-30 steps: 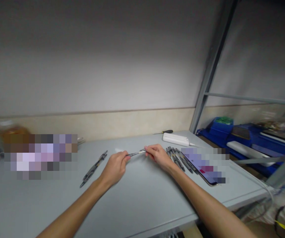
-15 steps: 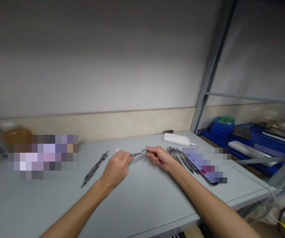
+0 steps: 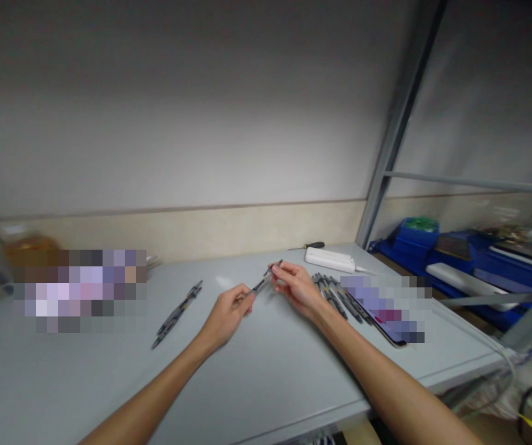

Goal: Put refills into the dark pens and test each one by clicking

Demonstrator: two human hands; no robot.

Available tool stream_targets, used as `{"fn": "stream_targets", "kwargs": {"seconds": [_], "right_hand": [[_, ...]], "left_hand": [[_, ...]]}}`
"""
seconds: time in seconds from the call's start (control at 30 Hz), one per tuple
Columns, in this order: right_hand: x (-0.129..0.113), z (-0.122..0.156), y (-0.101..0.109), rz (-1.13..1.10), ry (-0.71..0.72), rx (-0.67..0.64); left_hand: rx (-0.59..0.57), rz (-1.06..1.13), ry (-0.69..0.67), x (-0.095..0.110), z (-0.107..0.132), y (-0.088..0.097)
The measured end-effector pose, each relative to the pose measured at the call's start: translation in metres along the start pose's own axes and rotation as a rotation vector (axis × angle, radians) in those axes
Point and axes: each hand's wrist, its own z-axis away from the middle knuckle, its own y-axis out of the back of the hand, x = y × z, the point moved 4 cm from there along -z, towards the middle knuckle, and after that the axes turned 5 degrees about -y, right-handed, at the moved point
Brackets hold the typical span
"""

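Note:
My left hand point(image 3: 228, 314) is closed around the lower part of a dark grey pen point(image 3: 259, 285), which slants up to the right over the desk. At the pen's upper end, the thumb and fingers of my right hand point(image 3: 296, 287) pinch its tip; whether that end is a separate piece I cannot make out. A couple of similar pens point(image 3: 177, 314) lie side by side on the desk, left of my left hand. Beyond my right wrist rests a row of several more grey pens point(image 3: 335, 296).
A flat, partly blurred-out device point(image 3: 393, 337) lies right of the pen row. Behind it are a white power strip point(image 3: 329, 259) with a cable and a screwdriver point(image 3: 314, 246). A blurred-out item point(image 3: 84, 290) stands at left. Blue bins point(image 3: 416, 238) sit beyond the metal frame point(image 3: 377, 179).
The pen has gone from nearly level to slanting up to the right. My left hand has turned and lowered slightly; my right hand has risen a little, its fingers loosening from a tighter curl.

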Motion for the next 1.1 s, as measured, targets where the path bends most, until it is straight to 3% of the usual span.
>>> {"fn": "stream_targets", "kwargs": {"seconds": [0.17,0.4,0.53,0.7,1.1], "right_hand": [[-0.002,0.001,-0.005,-0.020,0.025,-0.048],[-0.022,-0.004,0.022,-0.416,0.103,0.114],[-0.025,-0.004,0.035,-0.585,0.014,0.002],[-0.021,0.000,0.035,-0.649,-0.112,-0.145],[-0.024,0.001,0.033,-0.693,-0.120,-0.158]], "left_hand": [[-0.016,0.013,0.005,0.003,0.000,-0.002],[-0.064,-0.320,-0.144,0.018,0.005,-0.005],[-0.069,-0.519,-0.179,0.017,0.006,-0.003],[-0.080,-0.602,-0.172,0.016,0.006,-0.002],[-0.111,-0.649,-0.153,0.015,0.006,-0.003]]}}
